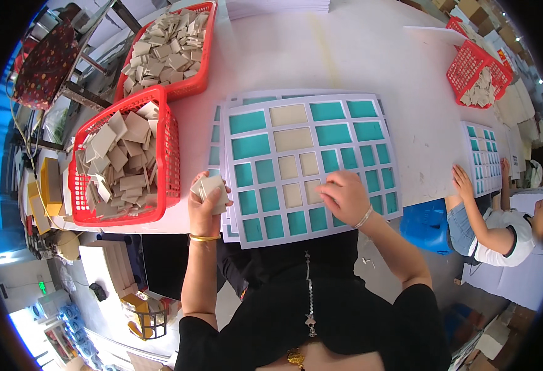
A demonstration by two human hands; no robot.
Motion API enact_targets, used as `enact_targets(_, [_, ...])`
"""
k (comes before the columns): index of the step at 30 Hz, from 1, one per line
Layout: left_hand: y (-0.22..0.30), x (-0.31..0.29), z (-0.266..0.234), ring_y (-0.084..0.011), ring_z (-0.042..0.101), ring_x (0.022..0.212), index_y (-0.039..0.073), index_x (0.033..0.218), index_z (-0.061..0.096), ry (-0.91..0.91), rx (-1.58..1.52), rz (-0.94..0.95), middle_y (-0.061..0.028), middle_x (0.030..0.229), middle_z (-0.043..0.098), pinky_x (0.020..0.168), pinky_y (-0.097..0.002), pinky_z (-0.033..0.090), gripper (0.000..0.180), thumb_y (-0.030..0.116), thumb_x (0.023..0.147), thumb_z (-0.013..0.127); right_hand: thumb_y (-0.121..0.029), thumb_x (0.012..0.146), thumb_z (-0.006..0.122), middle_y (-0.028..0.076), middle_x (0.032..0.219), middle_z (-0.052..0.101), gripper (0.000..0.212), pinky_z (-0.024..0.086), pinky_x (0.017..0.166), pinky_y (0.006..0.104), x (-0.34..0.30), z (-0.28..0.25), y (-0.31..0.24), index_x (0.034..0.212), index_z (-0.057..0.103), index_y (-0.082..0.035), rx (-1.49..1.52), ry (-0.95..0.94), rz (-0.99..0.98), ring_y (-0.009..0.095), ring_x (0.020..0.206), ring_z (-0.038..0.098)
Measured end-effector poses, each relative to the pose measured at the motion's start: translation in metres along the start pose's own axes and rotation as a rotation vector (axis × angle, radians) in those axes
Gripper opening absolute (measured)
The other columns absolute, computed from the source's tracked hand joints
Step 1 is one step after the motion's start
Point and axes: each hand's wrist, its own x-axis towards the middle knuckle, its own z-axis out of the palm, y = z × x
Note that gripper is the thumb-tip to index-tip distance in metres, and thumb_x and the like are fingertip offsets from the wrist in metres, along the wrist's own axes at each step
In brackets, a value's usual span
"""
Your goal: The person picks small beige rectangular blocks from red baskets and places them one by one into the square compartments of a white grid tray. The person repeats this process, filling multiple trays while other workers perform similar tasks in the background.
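A stack of small pale cardboard squares is gripped in my left hand, beside the left edge of a white grid board. Teal squares and rectangles show through most of the board's openings. Beige cardboard pieces fill two large openings and several smaller ones in the middle columns. Over the board, my right hand has its fingers bent and closed, the tips at a small beige square. Whether a piece is between those fingertips is hidden.
More grid boards lie stacked beneath. Two red baskets of cardboard pieces, a near one and a far one, stand at the left. On the right are another red basket, a smaller grid board, a seated person and a blue stool.
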Motion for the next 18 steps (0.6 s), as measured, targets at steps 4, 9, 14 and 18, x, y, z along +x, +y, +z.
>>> enact_targets(4, [-0.007, -0.012, -0.026, -0.0209, 0.064, 0.082, 0.002, 0.113, 0.052, 0.113, 0.154, -0.031, -0.0166, 0.115, 0.058, 0.06, -0.0304, 0.056, 0.036, 0.004, 0.08, 0.065, -0.01, 0.083, 0.061, 0.012, 0.107, 0.059, 0.029, 0.041, 0.089, 0.042, -0.016, -0.025, 0.02, 0.111, 0.061, -0.007, -0.093, 0.366, 0.201, 0.031, 0.102, 0.053])
enact_targets(9, [-0.013, -0.053, -0.027, -0.0226, 0.067, 0.085, -0.001, 0.109, 0.054, 0.034, 0.307, -0.126, -0.0173, 0.139, 0.044, 0.059, -0.0301, 0.059, 0.035, -0.001, 0.076, 0.065, -0.022, 0.088, 0.059, 0.02, 0.112, 0.058, 0.04, 0.042, 0.093, 0.0425, -0.092, -0.053, 0.1, 0.12, 0.055, 0.001, -0.424, 0.519, 0.496, 0.034, 0.105, 0.054])
enact_targets(14, [-0.032, -0.067, -0.015, -0.0237, 0.067, 0.086, -0.005, 0.113, 0.051, -0.058, 0.476, -0.144, -0.0166, 0.139, 0.043, 0.062, -0.0315, 0.06, 0.039, -0.004, 0.076, 0.064, -0.032, 0.092, 0.056, 0.022, 0.113, 0.058, 0.049, 0.045, 0.09, 0.0376, -0.128, -0.034, 0.11, 0.123, 0.053, 0.005, -0.029, 0.335, 0.885, 0.033, 0.102, 0.057])
enact_targets(18, [-0.033, -0.064, -0.006, -0.024, 0.067, 0.087, -0.001, 0.112, 0.051, 0.02, 0.392, -0.229, -0.0139, 0.134, 0.046, 0.061, -0.0317, 0.059, 0.041, 0.005, 0.076, 0.068, -0.032, 0.091, 0.057, 0.023, 0.117, 0.057, 0.049, 0.044, 0.092, 0.0372, -0.126, -0.02, 0.103, 0.122, 0.053, 0.007, 0.113, 0.51, 0.854, 0.032, 0.106, 0.057])
